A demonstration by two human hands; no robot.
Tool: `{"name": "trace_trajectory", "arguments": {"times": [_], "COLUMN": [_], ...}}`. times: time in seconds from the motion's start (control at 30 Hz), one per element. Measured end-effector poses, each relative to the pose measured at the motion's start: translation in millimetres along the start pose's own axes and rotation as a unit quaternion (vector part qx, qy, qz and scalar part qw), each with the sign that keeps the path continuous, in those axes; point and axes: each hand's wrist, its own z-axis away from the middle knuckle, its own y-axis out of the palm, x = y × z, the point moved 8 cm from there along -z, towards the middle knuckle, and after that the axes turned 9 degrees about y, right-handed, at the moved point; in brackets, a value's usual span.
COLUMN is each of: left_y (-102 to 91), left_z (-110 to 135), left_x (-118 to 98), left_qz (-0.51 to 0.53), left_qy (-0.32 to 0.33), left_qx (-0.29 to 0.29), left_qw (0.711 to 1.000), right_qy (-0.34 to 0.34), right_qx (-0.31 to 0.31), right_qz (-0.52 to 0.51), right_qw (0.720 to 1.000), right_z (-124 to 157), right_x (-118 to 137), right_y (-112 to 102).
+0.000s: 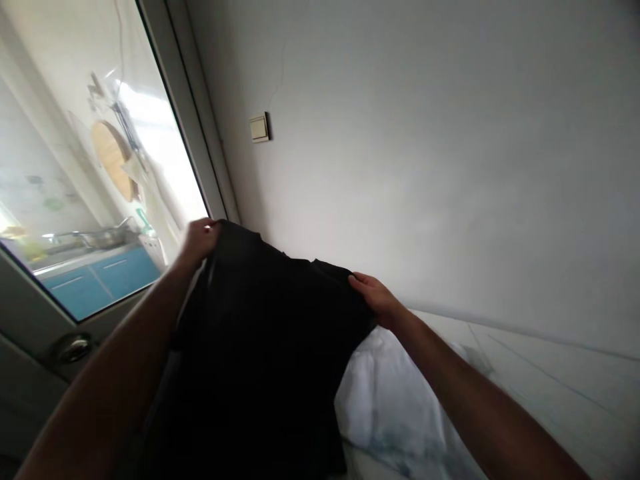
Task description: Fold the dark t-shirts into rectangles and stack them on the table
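A black garment (pixel 270 333), perhaps a shirt, hangs stretched between my two hands in the head view. My left hand (pixel 200 240) is closed on its upper left corner, close to the door frame. At the upper right edge, my right hand (pixel 375 297) pinches the cloth with the thumb on top. The garment's top edge runs slightly uneven between the hands, and its lower part drops out of the frame. Dark shade hides its folds and details.
White fabric or plastic (pixel 380 387) lies below and right of the garment. A glazed door (pixel 175 87) with a metal knob (pixel 75 348) stands at left; blue cabinets (pixel 105 277) and a round board (pixel 114 160) show through it. The wall (pixel 425 147) carries a light switch (pixel 259 128).
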Motion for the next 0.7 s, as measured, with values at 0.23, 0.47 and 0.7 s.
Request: {"name": "trace_trajectory", "arguments": {"times": [0.23, 0.47, 0.7], "left_y": [192.6, 202.7, 128.4], "left_z": [93, 231, 405], "left_x": [64, 79, -18], "left_qz": [-0.075, -0.076, -0.025], "left_qy": [-0.031, 0.004, 0.146], "left_qx": [0.259, 0.336, 0.359], "left_qw": [0.962, 0.939, 0.921], "right_qy": [0.100, 0.107, 0.094], "right_qx": [-0.225, -0.219, -0.189], "right_qz": [0.361, 0.453, 0.481], "right_qw": [0.899, 0.858, 0.851], "right_z": [-108, -113, -98], "right_x": [-120, -161, -157], "right_y": [-70, -82, -80]}}
